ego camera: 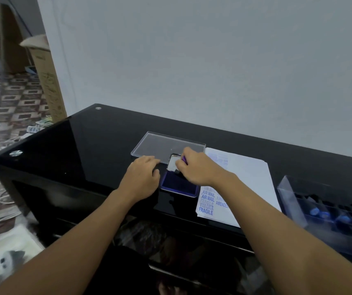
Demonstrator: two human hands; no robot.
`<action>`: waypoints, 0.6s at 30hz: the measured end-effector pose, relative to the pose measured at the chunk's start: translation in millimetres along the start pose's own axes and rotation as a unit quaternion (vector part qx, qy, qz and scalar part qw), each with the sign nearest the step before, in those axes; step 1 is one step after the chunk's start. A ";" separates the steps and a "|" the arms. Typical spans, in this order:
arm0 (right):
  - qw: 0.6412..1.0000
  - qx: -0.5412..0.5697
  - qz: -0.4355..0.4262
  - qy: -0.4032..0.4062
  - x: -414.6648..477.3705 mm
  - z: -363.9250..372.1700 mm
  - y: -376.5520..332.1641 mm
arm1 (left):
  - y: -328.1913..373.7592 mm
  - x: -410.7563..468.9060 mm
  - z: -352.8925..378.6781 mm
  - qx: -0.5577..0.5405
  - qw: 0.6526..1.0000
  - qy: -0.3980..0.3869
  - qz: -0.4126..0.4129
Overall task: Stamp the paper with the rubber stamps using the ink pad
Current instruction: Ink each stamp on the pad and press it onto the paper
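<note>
Purple stamp [184,160] at ink pad [178,186], right hand [195,169] gripping

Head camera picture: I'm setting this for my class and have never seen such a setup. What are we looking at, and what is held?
No machine here: a person wears a camera on the head, looking down at both bare hands. On the black desk lie an open ink pad, a clear plastic lid behind it, paper stamped AIR MAIL and FRAGILE, and a clear box of stamps at the right. The right hand pinches a stamp over the ink pad; the left hand rests beside it.
</note>
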State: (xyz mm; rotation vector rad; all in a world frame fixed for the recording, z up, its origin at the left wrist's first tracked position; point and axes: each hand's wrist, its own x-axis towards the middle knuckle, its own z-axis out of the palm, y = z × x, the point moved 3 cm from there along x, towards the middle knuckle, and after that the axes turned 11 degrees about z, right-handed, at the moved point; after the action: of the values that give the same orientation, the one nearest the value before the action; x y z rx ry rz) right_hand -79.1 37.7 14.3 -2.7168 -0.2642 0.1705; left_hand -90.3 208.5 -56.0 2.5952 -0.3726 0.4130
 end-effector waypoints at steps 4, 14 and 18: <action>0.998 -0.049 -0.025 -0.009 10.3 7.8 -7.5 | -10.1 -1.6 13.3 0.040 0.999 -0.009 0.004; 0.994 -0.096 -0.049 -0.003 21.0 28.3 -5.8 | -21.0 -3.2 23.9 0.060 0.998 -0.006 0.004; 0.995 -0.080 -0.054 0.017 20.9 33.0 -3.1 | -20.9 -3.7 24.5 0.060 0.998 0.001 0.005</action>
State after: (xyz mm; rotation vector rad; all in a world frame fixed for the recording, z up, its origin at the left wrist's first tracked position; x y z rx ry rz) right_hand -64.4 57.4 -16.1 -2.8510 -0.4310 0.0752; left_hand -81.3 214.6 -86.5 2.7103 -0.3692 0.4551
